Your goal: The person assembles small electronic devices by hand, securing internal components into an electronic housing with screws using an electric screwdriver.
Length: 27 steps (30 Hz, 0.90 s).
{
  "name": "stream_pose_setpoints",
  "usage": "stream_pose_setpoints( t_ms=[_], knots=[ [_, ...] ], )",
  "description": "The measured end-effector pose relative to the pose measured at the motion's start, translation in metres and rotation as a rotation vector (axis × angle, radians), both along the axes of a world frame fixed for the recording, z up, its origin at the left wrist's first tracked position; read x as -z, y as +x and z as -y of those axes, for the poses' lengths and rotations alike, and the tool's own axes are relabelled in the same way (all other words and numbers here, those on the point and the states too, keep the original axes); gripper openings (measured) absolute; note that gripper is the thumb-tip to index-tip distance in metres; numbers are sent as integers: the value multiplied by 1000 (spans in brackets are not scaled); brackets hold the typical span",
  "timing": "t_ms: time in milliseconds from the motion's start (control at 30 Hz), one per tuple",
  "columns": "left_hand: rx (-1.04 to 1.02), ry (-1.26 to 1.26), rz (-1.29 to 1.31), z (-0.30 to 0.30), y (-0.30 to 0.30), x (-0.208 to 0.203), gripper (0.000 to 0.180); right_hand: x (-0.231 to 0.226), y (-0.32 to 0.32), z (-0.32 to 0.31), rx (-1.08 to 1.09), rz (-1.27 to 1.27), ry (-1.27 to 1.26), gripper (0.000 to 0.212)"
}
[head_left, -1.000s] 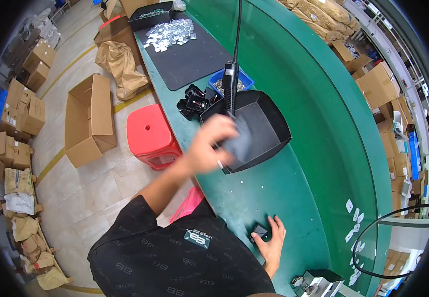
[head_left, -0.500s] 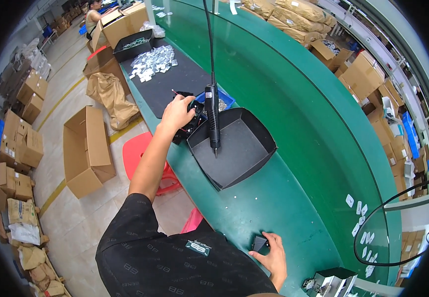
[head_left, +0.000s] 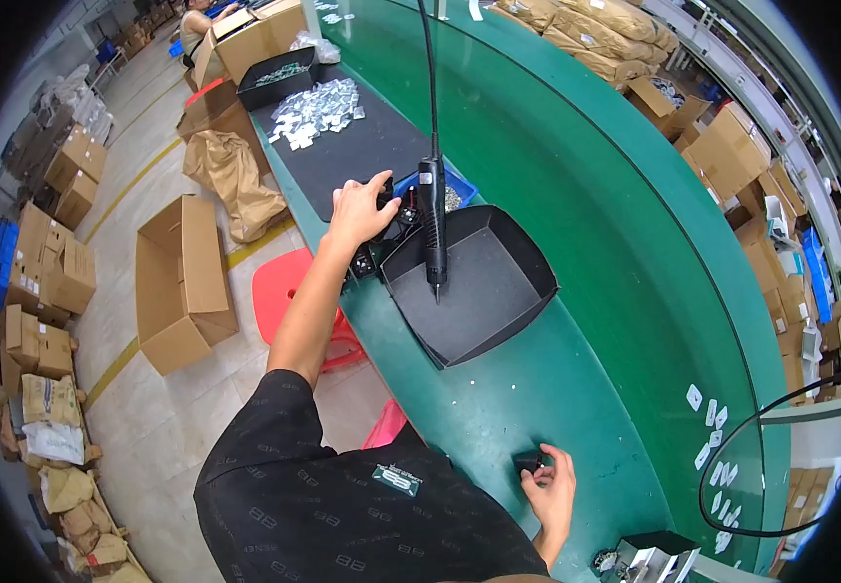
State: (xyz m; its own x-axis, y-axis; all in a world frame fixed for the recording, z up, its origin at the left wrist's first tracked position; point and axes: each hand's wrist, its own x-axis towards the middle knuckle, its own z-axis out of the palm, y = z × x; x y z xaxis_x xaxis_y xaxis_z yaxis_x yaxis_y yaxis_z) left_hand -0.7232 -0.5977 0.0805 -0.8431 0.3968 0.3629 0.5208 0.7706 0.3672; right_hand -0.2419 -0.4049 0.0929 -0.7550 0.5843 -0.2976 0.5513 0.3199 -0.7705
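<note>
My left hand (head_left: 360, 210) reaches across the bench to a cluster of black parts (head_left: 407, 216) beside a black tray (head_left: 484, 277). Its thumb and index finger are spread apart around a dark part; whether they touch it is hard to make out. Close to my body, my right hand (head_left: 552, 494) pinches a small black box-shaped part (head_left: 528, 462) at the green bench top. From a cable above hangs a black electric screwdriver (head_left: 433, 225), its bit pointing down over the tray. A blue bin (head_left: 460, 187) of small metal pieces sits partly hidden behind the screwdriver.
A dark mat (head_left: 328, 160) bears a heap of silvery pieces (head_left: 319, 112) and a black tray (head_left: 275, 85). Metal parts (head_left: 646, 559) stand near my right forearm. A red stool (head_left: 280, 291) and an open carton (head_left: 183, 282) are left of the bench. Another person (head_left: 195, 27) sits far off.
My left hand's thumb and index finger have spread wider at the black parts. My right hand has turned and tilted the small black part. The whole view has shifted slightly.
</note>
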Motion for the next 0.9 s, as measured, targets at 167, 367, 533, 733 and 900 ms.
stream_pose_setpoints(
  t_ms=[167, 367, 533, 733, 900],
  knots=[
    [10, 52, -45, 13, -3, 3, 39, 0, -5, -1, 15, -11, -8, 47],
    [-138, 632, -190, 62, 26, 7, 25, -2, -1, 0, 74, -29, 43, 46],
    [-124, 756, 72, 75, 57, 65, 40, -2, 1, -13, 116, 70, -57, 40],
    [-152, 567, 30, 37, 52, 65, 50, -18, -18, -8, 58, -92, -103, 36],
    [-214, 504, -8, 37, 54, 68, 54, -37, -68, 3, -143, -385, -172, 37]
  ],
)
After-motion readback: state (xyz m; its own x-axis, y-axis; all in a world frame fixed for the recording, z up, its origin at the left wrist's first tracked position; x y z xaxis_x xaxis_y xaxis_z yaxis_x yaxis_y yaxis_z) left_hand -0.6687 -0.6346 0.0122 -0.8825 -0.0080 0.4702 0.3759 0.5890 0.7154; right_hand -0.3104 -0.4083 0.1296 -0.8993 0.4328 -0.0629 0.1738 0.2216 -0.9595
